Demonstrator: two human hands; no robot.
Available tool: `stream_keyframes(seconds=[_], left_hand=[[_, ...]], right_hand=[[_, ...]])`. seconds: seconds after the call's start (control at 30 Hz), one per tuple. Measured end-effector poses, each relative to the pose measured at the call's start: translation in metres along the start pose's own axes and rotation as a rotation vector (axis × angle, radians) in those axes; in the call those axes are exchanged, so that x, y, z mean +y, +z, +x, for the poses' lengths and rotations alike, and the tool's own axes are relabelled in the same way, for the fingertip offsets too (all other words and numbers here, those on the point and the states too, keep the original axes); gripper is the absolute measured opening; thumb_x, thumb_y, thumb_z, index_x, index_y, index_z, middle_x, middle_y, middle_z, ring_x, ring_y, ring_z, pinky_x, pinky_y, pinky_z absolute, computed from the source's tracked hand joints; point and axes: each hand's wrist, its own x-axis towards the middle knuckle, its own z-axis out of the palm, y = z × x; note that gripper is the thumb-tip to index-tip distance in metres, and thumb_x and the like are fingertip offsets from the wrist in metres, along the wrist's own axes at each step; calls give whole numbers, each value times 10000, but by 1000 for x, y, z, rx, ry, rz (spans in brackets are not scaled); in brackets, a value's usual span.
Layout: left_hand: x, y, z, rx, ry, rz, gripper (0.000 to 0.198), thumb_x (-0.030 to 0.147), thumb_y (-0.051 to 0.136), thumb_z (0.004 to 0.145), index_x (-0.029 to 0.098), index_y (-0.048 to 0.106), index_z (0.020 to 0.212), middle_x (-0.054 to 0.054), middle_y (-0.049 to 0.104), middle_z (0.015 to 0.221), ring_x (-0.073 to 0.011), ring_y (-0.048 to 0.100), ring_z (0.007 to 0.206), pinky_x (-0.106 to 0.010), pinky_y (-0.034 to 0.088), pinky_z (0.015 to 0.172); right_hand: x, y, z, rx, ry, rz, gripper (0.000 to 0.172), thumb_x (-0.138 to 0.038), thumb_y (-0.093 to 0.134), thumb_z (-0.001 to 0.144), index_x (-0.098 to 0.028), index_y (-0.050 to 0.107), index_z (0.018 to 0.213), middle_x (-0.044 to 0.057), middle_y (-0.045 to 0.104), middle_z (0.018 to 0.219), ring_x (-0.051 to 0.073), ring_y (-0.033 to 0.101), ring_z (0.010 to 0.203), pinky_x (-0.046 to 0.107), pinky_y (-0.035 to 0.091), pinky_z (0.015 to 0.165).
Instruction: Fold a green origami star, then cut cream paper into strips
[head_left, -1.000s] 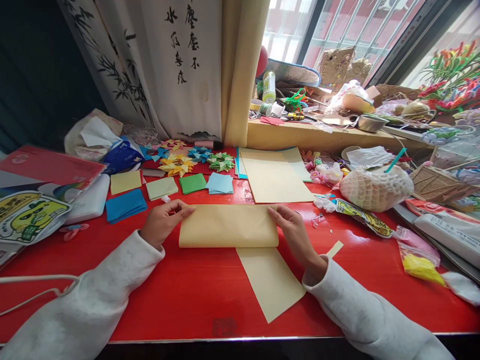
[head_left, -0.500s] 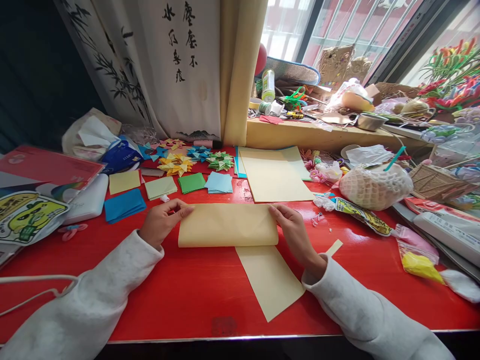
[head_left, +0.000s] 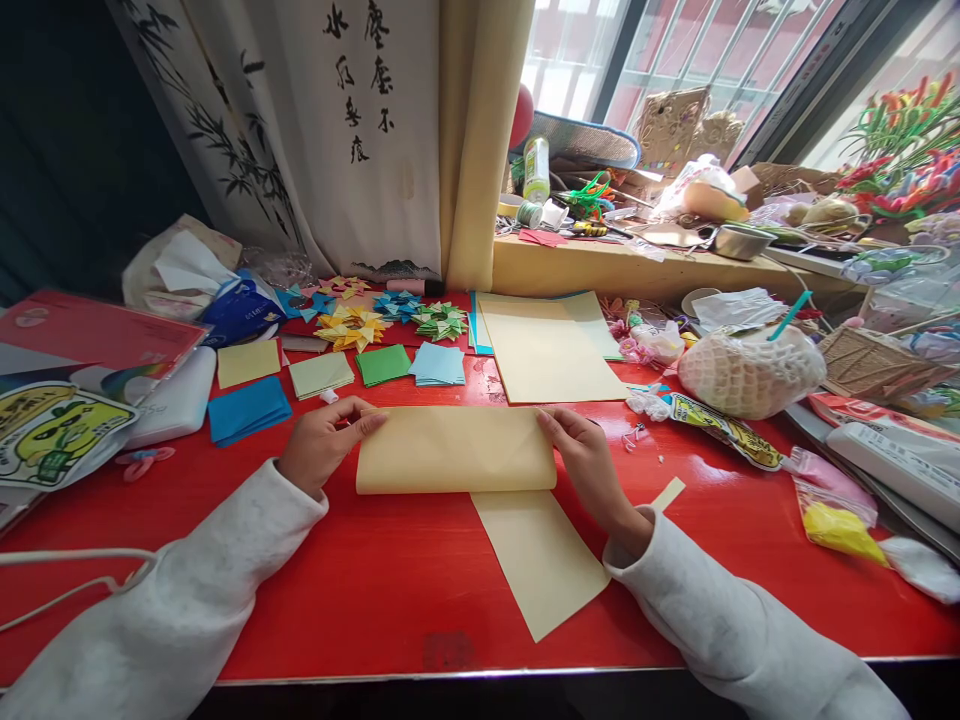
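Note:
A sheet of pale yellow paper (head_left: pixel 456 450), bent over on itself with a rounded near edge, lies across the middle of the red table. My left hand (head_left: pixel 330 440) pinches its far left corner between thumb and fingers. At the far right corner, my right hand (head_left: pixel 589 462) pinches the same sheet. Partly beneath it, a second piece of yellow paper (head_left: pixel 541 568) lies slanted toward the table's near edge. By my right wrist sticks out a narrow paper strip (head_left: pixel 669 494), partly covered by my sleeve.
Behind the sheet lie a blue stack of paper (head_left: pixel 250 410), a green stack (head_left: pixel 383 366) and several folded paper stars (head_left: pixel 352 328). Larger yellow sheets (head_left: pixel 555 350) are piled at the back. On the right sit a net-covered round thing (head_left: pixel 752 372) and a snack packet (head_left: pixel 724 432).

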Motion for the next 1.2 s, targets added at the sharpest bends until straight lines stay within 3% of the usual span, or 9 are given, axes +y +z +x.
stream_keyframes(seconds=[1.2], left_hand=[[-3, 0, 2, 0, -24, 39, 324, 495, 565, 652, 171, 581, 660, 8, 560, 657, -124, 484, 608, -216, 369, 532]], right_hand=[[0, 1, -1, 22, -40, -76, 252, -390, 460, 794, -179, 597, 802, 23, 567, 735, 140, 482, 665, 244, 384, 578]])
